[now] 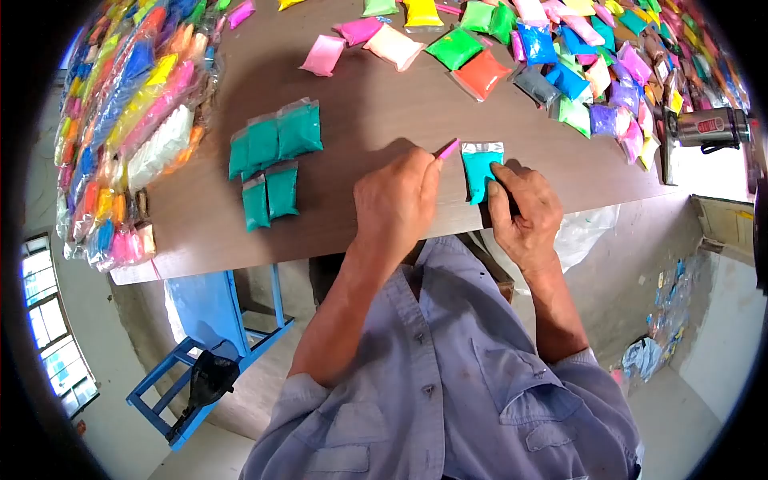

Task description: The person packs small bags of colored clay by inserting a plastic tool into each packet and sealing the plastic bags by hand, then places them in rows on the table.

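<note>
My left hand (398,196) is closed in a fist above the table. A thin pink stick (450,148) pokes out of it toward a small teal packet (480,166) with a clear top strip. My right hand (526,210) has thumb and index finger gripping that packet's right side and lower edge, while it lies on the table. To the left of my left hand, several similar teal packets (299,130) lie in two rows, flat and close together.
A brown table (352,104) spans the view. Bundled colourful packets (132,104) are heaped at the left, and loose ones (568,80) at the upper right. A metal cylinder (708,126) stands at the right edge. Below left is a blue stool (212,312).
</note>
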A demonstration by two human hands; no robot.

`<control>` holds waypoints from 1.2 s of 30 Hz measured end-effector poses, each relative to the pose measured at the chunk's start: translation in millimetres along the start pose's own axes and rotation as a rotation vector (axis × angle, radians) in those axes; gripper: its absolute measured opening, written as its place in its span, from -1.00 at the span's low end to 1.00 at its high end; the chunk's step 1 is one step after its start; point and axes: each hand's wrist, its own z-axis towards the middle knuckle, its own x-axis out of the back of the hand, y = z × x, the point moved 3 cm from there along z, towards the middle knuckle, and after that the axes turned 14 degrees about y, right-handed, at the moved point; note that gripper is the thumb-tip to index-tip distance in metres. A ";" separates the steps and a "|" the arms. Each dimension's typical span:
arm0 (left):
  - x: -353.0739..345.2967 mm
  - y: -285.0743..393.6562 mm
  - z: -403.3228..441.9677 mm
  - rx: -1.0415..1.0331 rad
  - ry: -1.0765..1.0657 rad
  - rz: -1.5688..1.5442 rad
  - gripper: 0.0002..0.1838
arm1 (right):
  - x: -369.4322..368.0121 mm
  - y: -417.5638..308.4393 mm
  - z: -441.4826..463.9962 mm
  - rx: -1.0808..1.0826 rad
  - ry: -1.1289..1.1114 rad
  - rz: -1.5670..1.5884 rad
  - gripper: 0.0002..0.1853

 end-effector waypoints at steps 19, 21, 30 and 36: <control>3.6 25.2 -23.2 0.065 -0.053 -0.134 -0.90 | 0.4 0.6 5.1 -0.053 -0.027 0.023 -0.85; 0.9 23.6 -26.8 0.014 -0.064 -0.144 -0.90 | 1.3 -0.1 5.2 -0.043 -0.032 0.018 -0.86; 12.0 13.0 -22.3 0.086 0.008 -0.081 -0.89 | 4.1 5.5 8.2 -0.160 -0.067 0.081 -0.89; 5.6 22.7 -32.8 0.092 -0.059 -0.104 -0.91 | 0.0 7.4 19.3 -0.083 -0.159 0.098 -0.82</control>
